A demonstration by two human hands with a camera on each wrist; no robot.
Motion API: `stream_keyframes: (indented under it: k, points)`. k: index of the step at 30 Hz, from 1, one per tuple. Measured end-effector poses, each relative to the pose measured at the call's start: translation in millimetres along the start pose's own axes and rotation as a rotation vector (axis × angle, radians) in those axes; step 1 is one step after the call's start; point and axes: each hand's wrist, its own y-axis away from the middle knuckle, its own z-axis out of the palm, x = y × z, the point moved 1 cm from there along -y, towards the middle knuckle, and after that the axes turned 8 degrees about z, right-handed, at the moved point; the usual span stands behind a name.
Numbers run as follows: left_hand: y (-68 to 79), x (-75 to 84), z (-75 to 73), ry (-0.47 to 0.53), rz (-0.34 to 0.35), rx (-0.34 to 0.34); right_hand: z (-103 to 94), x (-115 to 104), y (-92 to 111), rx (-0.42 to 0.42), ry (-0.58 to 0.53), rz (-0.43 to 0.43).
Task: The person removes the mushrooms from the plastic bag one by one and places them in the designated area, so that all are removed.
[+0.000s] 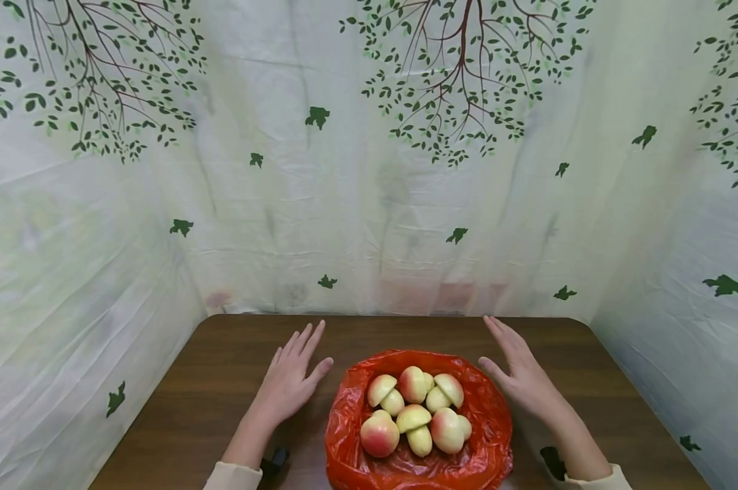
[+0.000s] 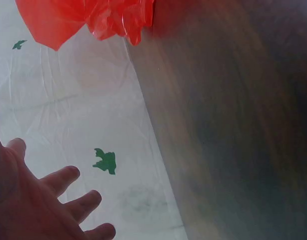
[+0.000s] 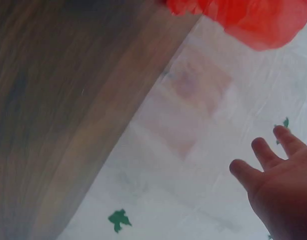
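Observation:
A red plastic bag (image 1: 350, 449) stands on the table with its mouth spread wide. Inside lie several mushroom-shaped pieces (image 1: 413, 416), pale yellow, some with a pink-red blush on their rounded caps. To the left of the bag is my left hand (image 1: 289, 381), fingers straight and spread, holding nothing. My right hand (image 1: 522, 374) is at the bag's right side, its fingers extended and likewise holding nothing. Both wrist views show part of the red bag at the top, apart from the left fingers (image 2: 83, 205) and the right fingers (image 3: 266, 152).
A brown wooden table (image 1: 179, 388) lies under the bag. White cloth (image 1: 369, 204) printed with green leaves and branches hangs behind it and along both sides. Dark wrist straps or devices (image 1: 275, 463) show below each wrist.

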Motion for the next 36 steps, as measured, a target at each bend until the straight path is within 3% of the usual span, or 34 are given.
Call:
stream_keyframes:
  k: [8, 18, 23, 30, 36]
  points:
    - [11.7, 9.5, -0.7, 0.073, 0.047, 0.011, 6.3, -9.7, 4.5, -0.041, -0.113, -0.014]
    - [20.5, 18.7, 7.3, 0.261, -0.040, -0.039, 10.2, -15.9, 5.2, -0.152, -0.342, -0.008]
    - [24.0, 22.6, 9.8, 0.311, -0.044, -0.065, 15.0, -17.8, 4.9, -0.192, -0.382, -0.026]
    - [29.0, 26.3, 14.4, 0.395, -0.028, -0.107, 21.4, -18.1, 5.7, -0.253, -0.395, 0.012]
    - [31.5, 26.8, 21.0, 0.494, -0.008, -0.177, 30.5, -16.4, 8.1, -0.330, -0.430, 0.030]
